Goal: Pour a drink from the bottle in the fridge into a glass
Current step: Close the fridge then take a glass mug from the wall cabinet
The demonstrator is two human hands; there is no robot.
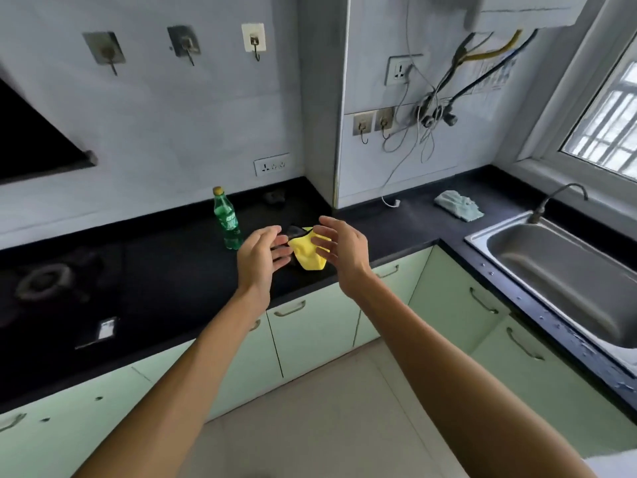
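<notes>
Surface: a long black stone countertop (179, 270) runs along the far wall and turns the corner towards the right.
Room: a kitchen with pale grey walls, mint-green cabinet doors (310, 339) under the counter and a beige tiled floor (310, 426).
Left side: a black glass gas hob (44, 281) is set into the counter, under a dark slanted range hood (27, 139).
Right side: a stainless steel sink (551, 270) with a curved metal tap (558, 198) sits below a barred window (606, 125). A crumpled pale green rag (458, 205) lies just left of it.
Far wall: metal hooks, a white socket strip (271, 164) and a tangle of loose cables (434, 108).
Bottle: the green plastic bottle with a yellow cap (229, 222) stands upright on the counter, left of the hands and apart from them.
Writing: the bottle's green label has white lettering, too blurred to read.
Cloth: a folded yellow cloth (308, 255) lies near the counter's front edge, partly over a small dark object (294, 231).
Left hand (262, 257): released, fingers loosely spread, grasping nothing.
Right hand (341, 250): released likewise, with its fingertips in front of the yellow cloth. Contact cannot be told.
</notes>
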